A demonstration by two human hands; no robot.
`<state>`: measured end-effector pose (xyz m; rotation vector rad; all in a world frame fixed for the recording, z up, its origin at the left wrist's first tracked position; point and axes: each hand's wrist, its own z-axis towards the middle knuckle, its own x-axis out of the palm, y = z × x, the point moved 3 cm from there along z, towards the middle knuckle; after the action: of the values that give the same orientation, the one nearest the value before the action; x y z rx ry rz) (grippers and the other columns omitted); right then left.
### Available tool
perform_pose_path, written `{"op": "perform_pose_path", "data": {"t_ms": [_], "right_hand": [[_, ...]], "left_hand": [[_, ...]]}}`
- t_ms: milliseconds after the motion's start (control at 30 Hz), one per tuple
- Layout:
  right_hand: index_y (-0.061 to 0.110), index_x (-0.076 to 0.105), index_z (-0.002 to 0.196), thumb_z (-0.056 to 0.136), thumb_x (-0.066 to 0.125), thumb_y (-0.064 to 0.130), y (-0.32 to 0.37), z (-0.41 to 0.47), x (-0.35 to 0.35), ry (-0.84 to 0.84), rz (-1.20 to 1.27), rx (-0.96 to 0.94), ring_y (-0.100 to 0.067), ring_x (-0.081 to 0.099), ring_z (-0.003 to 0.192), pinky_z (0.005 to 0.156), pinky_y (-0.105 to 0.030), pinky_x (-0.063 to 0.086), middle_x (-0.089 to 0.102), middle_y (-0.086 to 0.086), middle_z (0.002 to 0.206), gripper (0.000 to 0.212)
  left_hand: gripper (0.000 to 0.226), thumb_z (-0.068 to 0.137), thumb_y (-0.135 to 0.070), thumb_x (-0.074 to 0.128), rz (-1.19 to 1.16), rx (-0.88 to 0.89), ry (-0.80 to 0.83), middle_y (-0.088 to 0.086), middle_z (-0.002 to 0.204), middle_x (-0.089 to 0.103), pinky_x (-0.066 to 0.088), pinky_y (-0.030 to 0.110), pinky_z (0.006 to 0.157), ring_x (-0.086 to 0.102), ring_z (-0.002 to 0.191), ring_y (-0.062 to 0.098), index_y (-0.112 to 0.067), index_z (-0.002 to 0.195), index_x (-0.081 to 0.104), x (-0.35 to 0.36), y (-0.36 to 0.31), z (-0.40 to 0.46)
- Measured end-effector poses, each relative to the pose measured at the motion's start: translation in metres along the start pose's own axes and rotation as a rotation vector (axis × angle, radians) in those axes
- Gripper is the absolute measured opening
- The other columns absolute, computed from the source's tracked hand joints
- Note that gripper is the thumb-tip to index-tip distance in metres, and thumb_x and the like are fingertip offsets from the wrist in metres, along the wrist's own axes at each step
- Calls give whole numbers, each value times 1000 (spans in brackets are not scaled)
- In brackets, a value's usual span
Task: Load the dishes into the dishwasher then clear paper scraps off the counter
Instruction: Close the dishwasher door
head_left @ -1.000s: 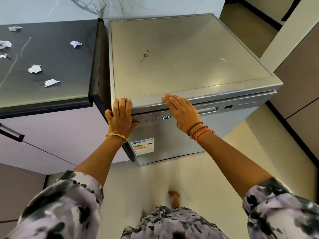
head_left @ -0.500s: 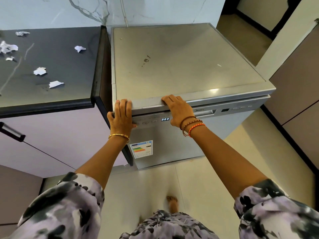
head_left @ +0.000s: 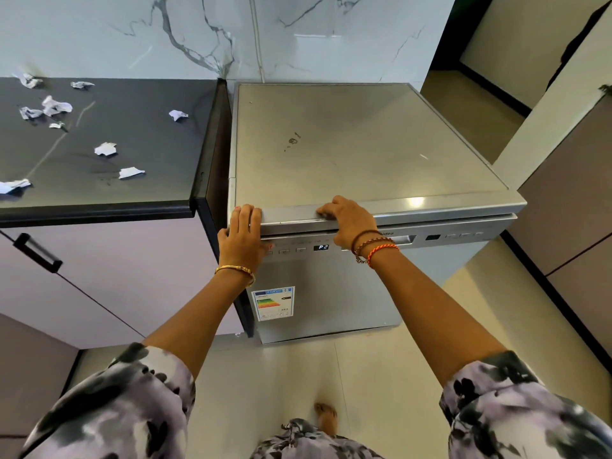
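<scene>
The dishwasher (head_left: pixel 364 154) stood closed against the marble wall (head_left: pixel 298 34), just beside the right end of the dark bench (head_left: pixel 139 134), its flat grey top bare apart from a small dark smudge near the middle. The person stood facing its front with both arms extended. The left hand (head_left: pixel 243 238) rested over the front left corner of the appliance; its fingers (head_left: pixel 246 215) lay straight and together across the top edge, gripping nothing, and the thumb lay at the side. A gold bangle (head_left: pixel 236 271) sat on that wrist. The right hand (head_left: pixel 349 220) was placed further right on the same front lip, its fingers (head_left: pixel 326 212) curled over the top edge of the door and holding it. Red and brown thread bands (head_left: pixel 376 248) circled that wrist. Between the two hands the control panel display (head_left: pixel 321 247) read "P2". An energy label (head_left: pixel 273 303) was stuck to the lower left of the door front. Paper scraps (head_left: pixel 106 149) lay scattered across the bench surface, well apart from both hands, most toward its left and rear. A black handle (head_left: pixel 36 251) was fitted to the pale cabinet front below the bench. One bare foot (head_left: pixel 326 417) showed on the cream floor tiles (head_left: pixel 381 376). No dishes were visible at inspection.
</scene>
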<state>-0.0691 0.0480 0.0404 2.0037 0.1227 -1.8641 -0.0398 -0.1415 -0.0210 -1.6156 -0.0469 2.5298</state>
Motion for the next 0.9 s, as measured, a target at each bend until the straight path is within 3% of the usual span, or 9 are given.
{"op": "perform_pose_path", "data": {"t_ms": [200,400,500,567,733,800,900], "right_hand": [[16,38,140,81,56,-8,-4,-12,9,-40,-6,-33,-22,46,114,94,-23,42,44,-7,128,67],[14,21,147,79,58,-5,2,-20,36,-91,30,11,-25,33,128,101,-29,43,29,-9,142,79],[13,18,148,81,58,1,5,-22,42,-117,-2,60,-26,23,138,115,-38,24,24,-9,148,78],[12,27,144,83,58,6,8,-20,39,-154,-18,67,-26,29,134,116,-38,19,33,-9,143,69],[5,64,108,86,53,5,13,0,9,-229,122,192,-25,56,103,90,-29,46,61,-11,112,24],[5,69,100,86,52,3,24,9,0,-209,259,206,-26,61,97,87,-31,50,67,-12,106,22],[7,66,110,83,54,-1,64,23,-4,-236,451,60,-24,62,96,86,-27,48,65,-11,113,30]], "left_hand": [[63,59,-18,86,-37,-35,55,24,110,60,53,47,63,60,96,43,2,112,59,2,3,1],[60,72,-20,78,-61,-75,78,23,121,53,50,48,76,52,109,42,1,123,52,-2,2,1],[59,79,-23,71,-78,-95,102,20,129,48,47,45,84,46,118,38,-2,130,46,-7,-2,2],[58,83,-23,67,-109,-111,103,17,133,45,45,42,88,42,122,35,-4,132,43,-10,-4,2],[41,86,-12,60,-345,-117,61,12,126,53,46,36,90,49,116,30,-6,126,51,-21,5,5],[35,88,-8,59,-605,-225,54,12,116,61,46,25,88,56,106,26,-4,122,56,-33,18,11],[32,89,-3,56,-838,-420,-109,9,95,65,45,3,70,60,80,16,0,121,56,-65,48,10]]}}
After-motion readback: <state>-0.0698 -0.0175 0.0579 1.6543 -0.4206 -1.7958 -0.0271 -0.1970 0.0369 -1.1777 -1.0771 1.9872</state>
